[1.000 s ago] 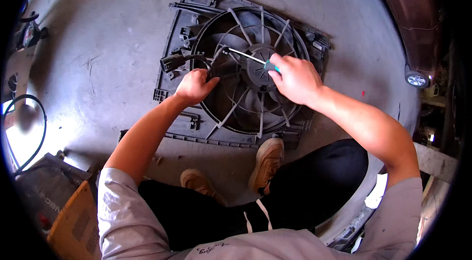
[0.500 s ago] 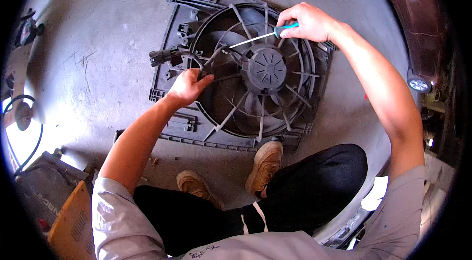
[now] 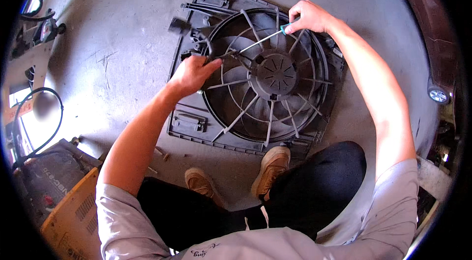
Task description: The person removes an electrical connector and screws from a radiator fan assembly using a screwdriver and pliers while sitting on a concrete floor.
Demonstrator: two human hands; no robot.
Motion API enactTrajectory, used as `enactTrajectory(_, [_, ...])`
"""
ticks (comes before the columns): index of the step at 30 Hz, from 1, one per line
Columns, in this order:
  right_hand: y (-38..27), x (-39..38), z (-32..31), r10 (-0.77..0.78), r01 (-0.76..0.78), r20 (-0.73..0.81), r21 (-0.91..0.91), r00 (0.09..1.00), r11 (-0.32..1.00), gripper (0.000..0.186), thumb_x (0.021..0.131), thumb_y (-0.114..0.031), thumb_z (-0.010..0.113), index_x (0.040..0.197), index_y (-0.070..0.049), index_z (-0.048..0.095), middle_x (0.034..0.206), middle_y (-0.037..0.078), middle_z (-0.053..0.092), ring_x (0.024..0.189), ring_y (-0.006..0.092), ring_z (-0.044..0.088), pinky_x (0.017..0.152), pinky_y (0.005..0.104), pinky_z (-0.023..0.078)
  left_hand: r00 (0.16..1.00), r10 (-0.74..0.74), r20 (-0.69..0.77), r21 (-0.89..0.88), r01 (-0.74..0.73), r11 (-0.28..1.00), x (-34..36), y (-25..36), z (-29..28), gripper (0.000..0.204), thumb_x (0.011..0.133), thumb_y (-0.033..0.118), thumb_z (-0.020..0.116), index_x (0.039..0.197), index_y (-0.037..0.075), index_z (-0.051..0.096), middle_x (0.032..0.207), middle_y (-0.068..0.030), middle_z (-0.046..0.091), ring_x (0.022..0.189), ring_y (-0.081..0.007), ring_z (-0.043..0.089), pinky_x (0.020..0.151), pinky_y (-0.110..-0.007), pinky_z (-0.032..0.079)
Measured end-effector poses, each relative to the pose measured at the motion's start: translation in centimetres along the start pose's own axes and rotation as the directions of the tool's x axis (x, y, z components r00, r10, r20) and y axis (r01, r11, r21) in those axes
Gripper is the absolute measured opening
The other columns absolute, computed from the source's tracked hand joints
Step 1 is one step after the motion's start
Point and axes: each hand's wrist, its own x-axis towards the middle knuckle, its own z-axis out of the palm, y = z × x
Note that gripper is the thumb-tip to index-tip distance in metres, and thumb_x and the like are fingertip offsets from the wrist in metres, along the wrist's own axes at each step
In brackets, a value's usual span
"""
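A black radiator fan in a plastic shroud (image 3: 189, 134) lies on the floor before me, its round hub (image 3: 276, 75) facing up. My left hand (image 3: 191, 75) is closed round a dark wiring cable (image 3: 209, 46) at the fan's left rim. From that hand the cable loops up toward a black connector (image 3: 179, 26), which is blurred. My right hand (image 3: 310, 17) grips the teal handle of a screwdriver (image 3: 263, 41) above the upper part of the fan. Its shaft slants down to the left, and the tip is at the cable near a fan strut; exact contact cannot be made out.
My shoes (image 3: 273, 166) stand at the shroud's near edge. At lower left is a machine with an orange panel (image 3: 73, 215), and a black hose (image 3: 61, 107) loops above it. A dark red car (image 3: 432, 29) stands at the right. Small bits (image 3: 165, 156) lie on the floor.
The connector has swung upward along the shroud's left side as my left hand shifted up with the cable. The screwdriver stays at the cable. The whole view has shifted slightly.
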Motion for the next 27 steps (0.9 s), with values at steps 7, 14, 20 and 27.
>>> enactTrajectory(7, [1.3, 1.0, 1.9, 0.030, -0.030, -0.086, -0.009, 0.996, 0.999, 0.052, 0.074, -0.054, 0.086, 0.101, -0.011, 0.078, 0.094, 0.014, 0.075, 0.094, 0.0307, 0.071, 0.081, 0.0434, 0.052, 0.970, 0.244, -0.010, 0.512, -0.205, 0.834, -1.1, 6.5, -0.3, 0.057, 0.102, 0.047, 0.063, 0.077, -0.004, 0.066, 0.084, -0.0270, 0.068, 0.089, -0.0465, 0.065, 0.082, -0.053, 0.050])
enactTrajectory(14, [-1.7, -6.8, 5.0, -0.006, -0.020, -0.240, -0.105, 0.971, 0.994, 0.048, 0.088, -0.056, 0.076, 0.092, -0.008, 0.076, 0.083, 0.019, 0.074, 0.081, 0.0374, 0.074, 0.074, 0.0485, 0.058, 0.974, 0.227, 0.002, 0.590, -0.184, 0.786, -3.6, 7.5, 1.7, 0.052, 0.102, 0.041, 0.064, 0.073, -0.002, 0.066, 0.083, -0.0243, 0.068, 0.089, -0.0441, 0.067, 0.084, -0.053, 0.051])
enactTrajectory(20, [-7.4, -12.2, 12.2, 0.430, -0.322, -0.018, 0.634, 0.903, 0.703, 0.042, 0.092, -0.049, 0.075, 0.100, -0.008, 0.078, 0.086, 0.021, 0.075, 0.082, 0.0413, 0.074, 0.075, 0.0500, 0.058, 0.928, 0.372, -0.019, 0.628, -0.279, 0.727, -2.7, 5.9, 1.8, 0.052, 0.102, 0.041, 0.065, 0.073, -0.002, 0.066, 0.080, -0.0234, 0.067, 0.084, -0.0444, 0.066, 0.081, -0.053, 0.051])
enactTrajectory(27, [-3.6, -7.8, 7.3, 0.096, -0.089, -0.187, 0.047, 0.978, 0.995, 0.050, 0.086, -0.058, 0.077, 0.100, -0.010, 0.077, 0.088, 0.019, 0.076, 0.090, 0.0372, 0.074, 0.081, 0.0468, 0.056, 0.984, 0.134, -0.119, 0.471, -0.063, 0.880, -0.3, 7.8, 0.3, 0.056, 0.103, 0.047, 0.064, 0.076, -0.002, 0.068, 0.073, -0.0200, 0.069, 0.071, -0.0374, 0.067, 0.068, -0.048, 0.049])
